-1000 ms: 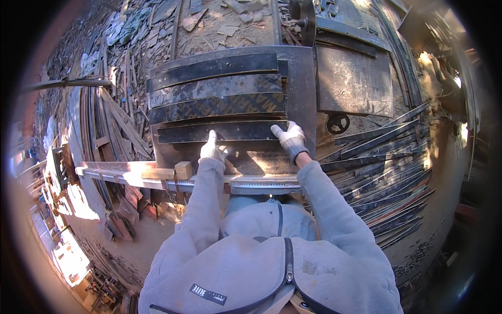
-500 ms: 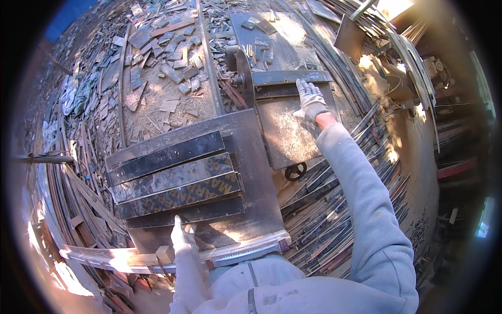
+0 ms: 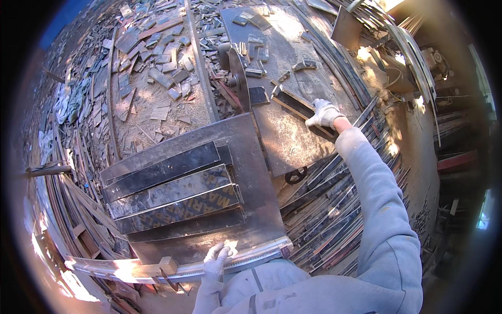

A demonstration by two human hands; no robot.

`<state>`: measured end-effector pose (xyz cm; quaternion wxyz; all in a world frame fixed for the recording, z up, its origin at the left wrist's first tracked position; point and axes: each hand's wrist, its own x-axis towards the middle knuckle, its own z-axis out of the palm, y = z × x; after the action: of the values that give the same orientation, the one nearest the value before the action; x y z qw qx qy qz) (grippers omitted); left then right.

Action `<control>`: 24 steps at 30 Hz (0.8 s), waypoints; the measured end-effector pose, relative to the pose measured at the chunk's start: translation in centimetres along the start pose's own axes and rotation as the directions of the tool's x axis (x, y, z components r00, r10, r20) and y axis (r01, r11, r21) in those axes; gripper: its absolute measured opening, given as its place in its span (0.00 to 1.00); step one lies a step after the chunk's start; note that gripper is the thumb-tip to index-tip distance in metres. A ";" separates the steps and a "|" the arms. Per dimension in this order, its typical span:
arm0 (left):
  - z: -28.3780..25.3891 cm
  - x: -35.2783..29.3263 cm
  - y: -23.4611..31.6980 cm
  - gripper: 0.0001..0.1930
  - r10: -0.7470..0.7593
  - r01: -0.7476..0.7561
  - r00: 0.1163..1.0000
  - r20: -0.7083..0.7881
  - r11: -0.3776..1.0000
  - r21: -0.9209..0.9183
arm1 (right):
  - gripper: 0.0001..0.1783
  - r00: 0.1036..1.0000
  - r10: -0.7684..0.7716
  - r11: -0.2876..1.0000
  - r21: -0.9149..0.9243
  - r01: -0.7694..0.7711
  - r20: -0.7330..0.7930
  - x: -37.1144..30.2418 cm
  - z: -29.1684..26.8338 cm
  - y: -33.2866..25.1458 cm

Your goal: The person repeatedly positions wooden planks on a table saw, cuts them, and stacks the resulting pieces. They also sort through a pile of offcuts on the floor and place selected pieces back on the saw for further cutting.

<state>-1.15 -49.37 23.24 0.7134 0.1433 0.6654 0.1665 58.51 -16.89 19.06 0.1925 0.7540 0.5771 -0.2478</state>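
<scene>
My right hand (image 3: 325,114), in a pale glove, is closed on the near end of black-faced board strips (image 3: 293,102). They lie slantwise on the right metal table (image 3: 282,138). A short black offcut (image 3: 258,95) sits beside the round saw blade (image 3: 239,76), apart from the strips. My left hand (image 3: 217,259), also gloved, hovers by the front edge of the left metal plate (image 3: 256,183). Its fingers are loosely bent and apart, with nothing visible in them. Several black boards (image 3: 175,191) lie side by side on that plate, one with yellow print.
Behind the plate, wood scraps (image 3: 172,73) cover the ground around a long rail (image 3: 201,63). Small offcuts (image 3: 256,49) lie on the far table. A pale ruled rail (image 3: 193,269) with a wooden block (image 3: 168,265) runs along the front edge. Long strips (image 3: 329,214) are piled at right.
My right hand has closed on the board strips and drawn them right and nearer, turning them slantwise. A short offcut stays by the blade. My left hand has moved right, off the boards.
</scene>
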 end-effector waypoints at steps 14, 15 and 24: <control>23.5 2.2 6.5 0.58 0.357 -0.337 0.892 0.279 0.934 -0.118 | 0.44 0.901 -0.341 0.606 0.796 -0.009 0.270 -25.8 5.4 -8.7; 24.3 2.1 6.7 0.50 0.241 -0.170 0.922 0.304 0.955 -0.241 | 0.54 0.840 -0.479 0.713 0.671 0.202 0.255 -27.7 5.2 -10.6; 17.5 1.7 9.2 0.20 0.225 0.012 0.928 0.297 0.779 -0.627 | 0.32 0.982 -0.121 0.899 0.403 0.170 -0.144 -6.4 0.7 -10.1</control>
<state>15.98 -40.06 26.92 0.8180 -0.0326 0.4240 0.3873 47.33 -19.60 22.24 -0.0241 0.7453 0.5766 -0.3339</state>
